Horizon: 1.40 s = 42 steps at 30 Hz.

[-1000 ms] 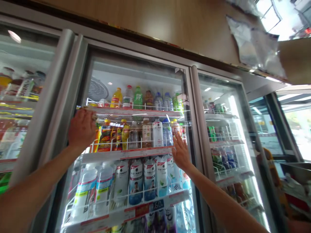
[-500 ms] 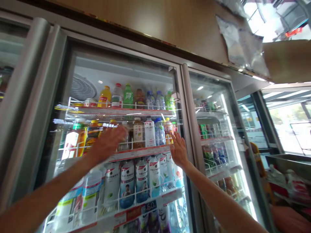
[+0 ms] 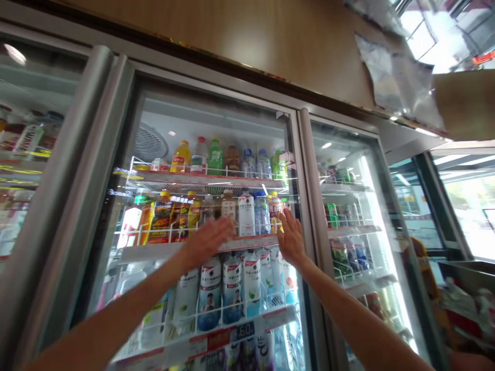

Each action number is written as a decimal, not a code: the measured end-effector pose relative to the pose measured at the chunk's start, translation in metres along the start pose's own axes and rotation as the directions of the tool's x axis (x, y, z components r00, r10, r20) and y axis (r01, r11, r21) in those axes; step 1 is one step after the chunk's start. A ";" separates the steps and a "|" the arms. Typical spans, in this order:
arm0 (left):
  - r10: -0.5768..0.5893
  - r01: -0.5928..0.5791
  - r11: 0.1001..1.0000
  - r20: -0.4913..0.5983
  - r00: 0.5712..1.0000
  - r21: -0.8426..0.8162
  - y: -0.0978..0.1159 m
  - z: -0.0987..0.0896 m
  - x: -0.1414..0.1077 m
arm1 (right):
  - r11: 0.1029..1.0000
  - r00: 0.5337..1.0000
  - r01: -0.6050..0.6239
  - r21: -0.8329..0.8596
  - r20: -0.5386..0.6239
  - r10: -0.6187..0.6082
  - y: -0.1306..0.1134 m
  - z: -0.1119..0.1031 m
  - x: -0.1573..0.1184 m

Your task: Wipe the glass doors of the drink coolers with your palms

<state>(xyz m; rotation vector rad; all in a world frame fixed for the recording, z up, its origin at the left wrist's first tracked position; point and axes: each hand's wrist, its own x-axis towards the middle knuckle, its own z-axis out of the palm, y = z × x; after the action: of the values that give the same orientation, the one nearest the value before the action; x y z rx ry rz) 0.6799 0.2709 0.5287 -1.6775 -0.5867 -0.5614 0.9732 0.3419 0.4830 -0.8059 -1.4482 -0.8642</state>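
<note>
My left hand (image 3: 209,239), blurred by motion, is raised in front of the glass door of a drinks fridge, before the middle shelf, with its fingers stretched out and nothing in it. My right hand (image 3: 291,237) is up near the right edge of the same door (image 3: 216,111), fingers extended and holding nothing; whether it touches the glass I cannot tell. Behind the glass stand a yellow bottle (image 3: 180,157), a green bottle (image 3: 215,157), a white bottle (image 3: 246,214) and several white-and-blue bottles (image 3: 210,293) on the lower shelf.
A second fridge door (image 3: 348,149) stands to the right, and another fridge section (image 3: 23,134) is at the left. Metal door frames (image 3: 87,154) run between them. Wooden panelling (image 3: 232,36) spans the top. Part of a person's hand (image 3: 467,360) shows at the lower right.
The view has shifted, so the fridge sits further right in the picture. My left hand has moved right, closer to my right hand, which stays by the door's right edge.
</note>
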 end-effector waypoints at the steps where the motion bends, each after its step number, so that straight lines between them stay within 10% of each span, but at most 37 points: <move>1: -0.168 0.169 0.985 -0.050 0.985 0.024 -0.031 -0.014 0.002 | 1.000 1.000 0.009 0.004 -0.011 -0.009 -0.002 0.000 0.001; 5: -0.465 0.491 0.868 -0.231 0.855 0.070 -0.079 -0.029 0.013 | 0.998 0.998 0.063 0.018 -0.009 -0.063 -0.011 0.002 -0.011; 8: -0.180 0.187 0.980 -0.104 0.978 0.062 -0.029 -0.004 0.007 | 0.992 0.991 0.120 0.031 0.052 -0.121 -0.012 0.003 -0.027; 11: 0.087 -0.087 0.996 -0.019 0.996 0.030 -0.002 0.012 0.011 | 0.995 0.993 0.099 0.024 0.059 -0.100 -0.005 0.002 -0.036; 16: -0.358 0.368 0.929 -0.144 0.923 0.049 -0.055 0.010 0.078 | 1.000 0.999 0.031 0.001 0.007 -0.031 0.018 -0.011 -0.039; 20: -0.396 0.395 0.918 -0.136 0.908 -0.037 -0.052 0.026 0.153 | 0.999 0.999 0.040 -0.018 -0.006 -0.040 0.039 -0.028 -0.043; 26: -0.176 0.173 0.979 -0.021 0.984 -0.106 0.058 0.069 0.201 | 0.998 0.997 0.043 -0.034 -0.056 -0.045 0.073 -0.047 -0.041; 32: 0.259 -0.243 0.934 0.029 0.965 -0.261 0.200 0.098 0.095 | 0.999 0.999 0.007 -0.035 -0.049 -0.009 0.086 -0.060 -0.033; 35: 0.400 -0.381 0.879 0.009 0.916 -0.286 0.174 0.086 0.072 | 0.999 0.999 0.015 -0.029 -0.030 -0.016 0.084 -0.066 -0.027; 39: -0.085 0.083 0.992 -0.011 0.996 -0.099 0.077 0.062 0.106 | 0.999 0.999 0.027 -0.019 -0.041 -0.028 0.074 -0.069 -0.023; 42: -0.233 0.231 0.972 -0.055 0.971 -0.038 0.071 0.061 0.106 | 0.999 0.998 0.043 -0.011 -0.044 -0.043 0.061 -0.064 -0.028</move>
<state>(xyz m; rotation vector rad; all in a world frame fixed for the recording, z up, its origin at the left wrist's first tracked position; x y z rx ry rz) 0.8098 0.3273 0.5347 -1.6259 -0.7397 -0.7900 1.0591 0.3152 0.4598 -0.7613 -1.4278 -0.9171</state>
